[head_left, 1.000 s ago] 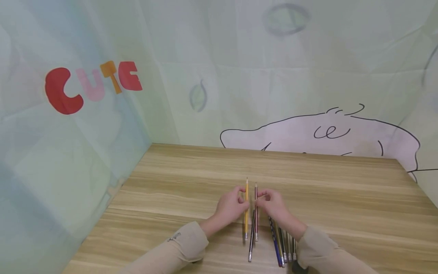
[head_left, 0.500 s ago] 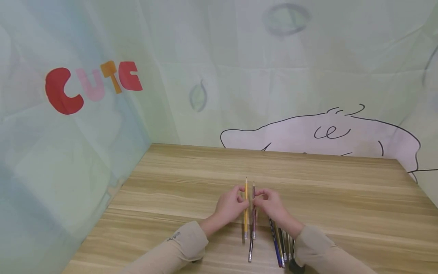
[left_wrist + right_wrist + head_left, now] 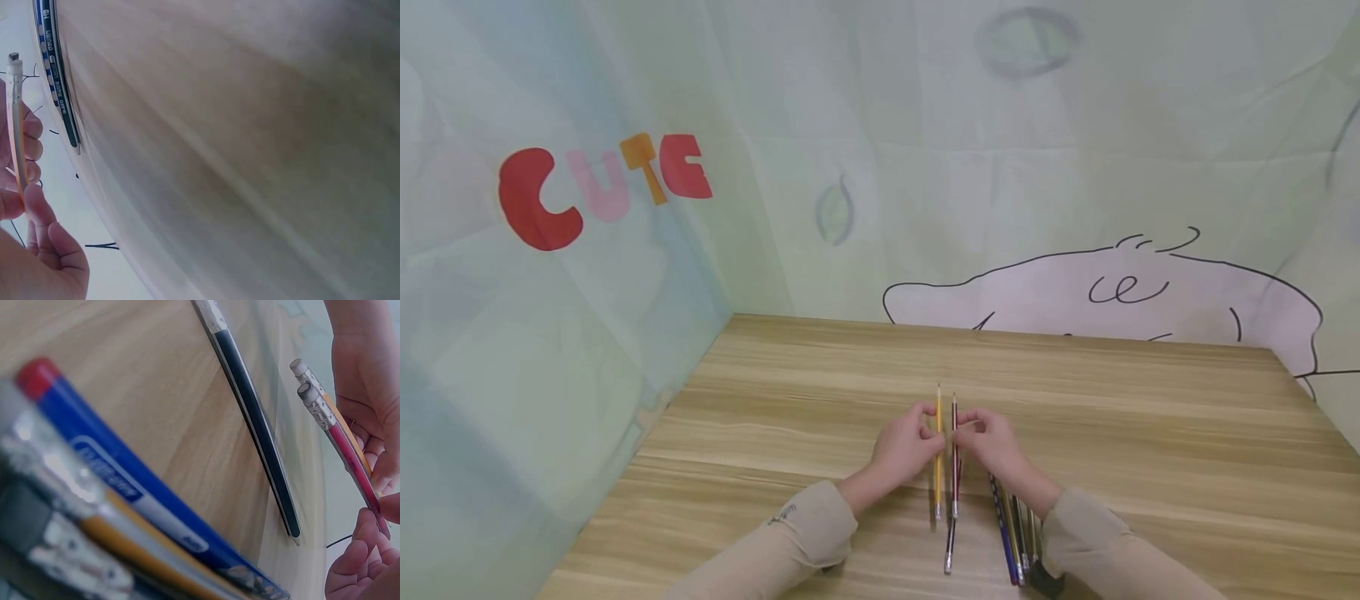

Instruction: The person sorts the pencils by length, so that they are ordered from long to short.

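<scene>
My left hand [image 3: 904,446] pinches a yellow pencil [image 3: 937,483] between thumb and fingers, its sharpened tip pointing away from me. Close beside it, my right hand [image 3: 992,446] pinches a dark red pencil [image 3: 955,492], held roughly parallel to the yellow one with a narrow gap between. Both eraser ends show in the right wrist view, on the yellow pencil [image 3: 300,367] and the red pencil [image 3: 319,409]. Below the red pencil lies a black pencil [image 3: 950,550] on the table, partly covered by it in the head view.
Several pencils lie in a group under my right forearm, among them a blue pencil with a red end [image 3: 1003,533] and a yellow-striped one [image 3: 150,550]. The wooden table [image 3: 760,400] meets a printed cloth backdrop [image 3: 805,167] at its left and far edges.
My right hand has moved slightly left, bringing the red pencil nearer the yellow one and over the black pencil. The left hand has barely shifted, a little farther forward.
</scene>
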A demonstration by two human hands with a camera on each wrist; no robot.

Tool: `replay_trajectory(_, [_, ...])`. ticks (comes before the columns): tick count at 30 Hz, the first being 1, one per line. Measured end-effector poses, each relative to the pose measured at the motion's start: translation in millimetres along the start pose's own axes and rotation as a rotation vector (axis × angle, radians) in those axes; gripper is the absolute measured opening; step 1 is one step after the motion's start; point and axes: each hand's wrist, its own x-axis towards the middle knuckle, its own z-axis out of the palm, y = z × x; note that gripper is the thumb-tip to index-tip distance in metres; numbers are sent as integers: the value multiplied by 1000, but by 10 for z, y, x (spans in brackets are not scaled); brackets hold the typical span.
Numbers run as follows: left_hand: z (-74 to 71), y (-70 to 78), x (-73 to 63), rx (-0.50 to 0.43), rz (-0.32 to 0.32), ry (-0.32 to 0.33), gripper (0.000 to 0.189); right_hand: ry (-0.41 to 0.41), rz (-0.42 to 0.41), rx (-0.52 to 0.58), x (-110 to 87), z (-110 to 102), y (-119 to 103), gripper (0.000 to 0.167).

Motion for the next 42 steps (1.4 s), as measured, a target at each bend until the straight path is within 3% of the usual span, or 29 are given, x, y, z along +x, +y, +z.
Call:
replay_trajectory(12, [-60,-50,118,-45,-42,-11,44,-14,9,47,110,-15,-59,30])
replay_trajectory(18, [-108,-94,217,-20,-47,-2,43,-14,-8,65,168,-25,-96,30])
replay_trajectory(27, [-136,-94,355,17,-48,7,41,35,22,47,275,-14,-99,28])
replay_trajectory(42, [-110,-152,580,46,-86,-21,41,46,48,-21,482,0,-105,27])
